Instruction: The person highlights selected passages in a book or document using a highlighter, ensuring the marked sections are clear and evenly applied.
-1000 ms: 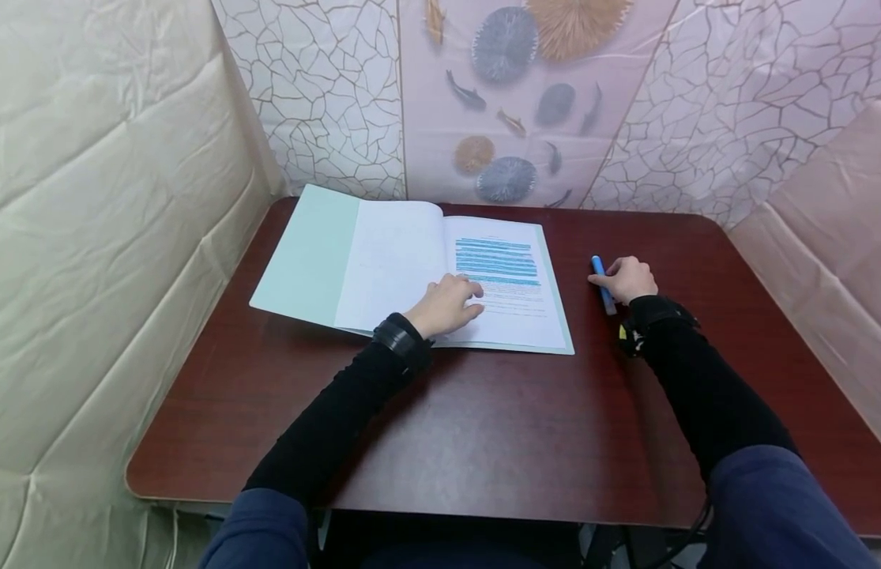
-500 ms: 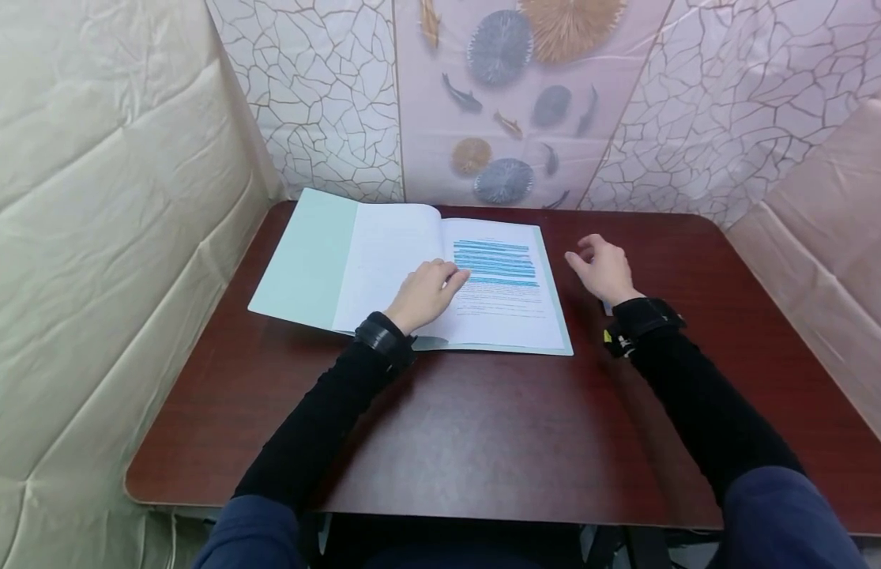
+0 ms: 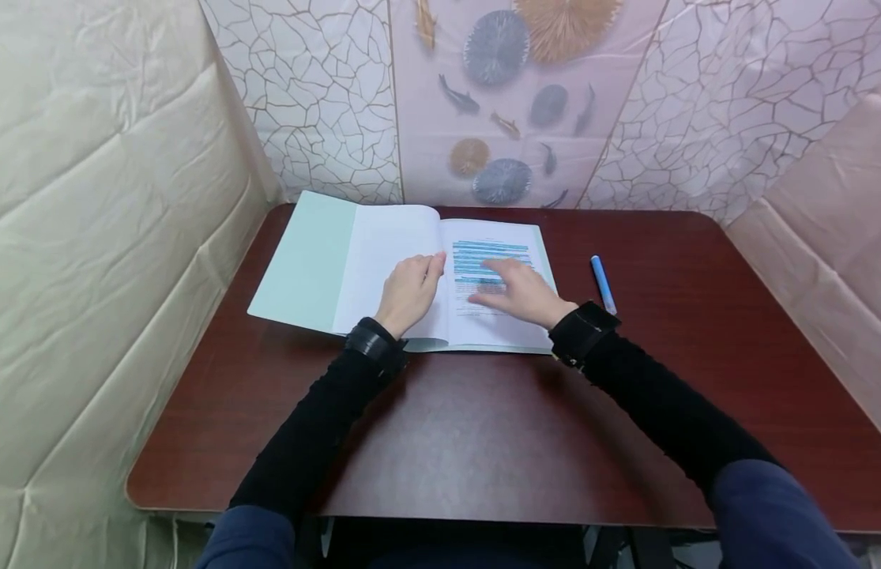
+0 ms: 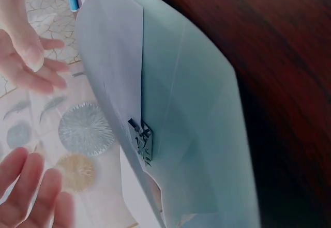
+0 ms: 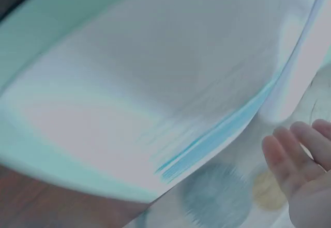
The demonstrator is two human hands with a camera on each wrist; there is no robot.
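A pale green folder [image 3: 306, 261] lies spread on the table, with white sheets inside. Lines on its right-hand page [image 3: 490, 332] carry blue highlighting. My left hand [image 3: 409, 291] is over the left sheet [image 3: 390, 229] near the middle fold, its fingers loosely bent and gripping nothing. Over the right-hand page is my right hand [image 3: 523, 291], thumb and fingers spread; the right wrist view shows its fingers [image 5: 297, 158] extended and holding nothing. Whether either hand touches the paper, I cannot tell. A blue highlighter [image 3: 603, 283] rests on the table beside the folder.
The dark red-brown table [image 3: 483, 442] has rounded corners. A patterned cloth [image 3: 326, 95] hangs behind it, with quilted panels [image 3: 92, 237] at the sides. A small metal clip [image 4: 142, 140] shows inside the folder in the left wrist view.
My right hand has let go of the highlighter, leaving it on the table, and has moved left over the right-hand page. My left hand has shifted slightly left, off the printed text.
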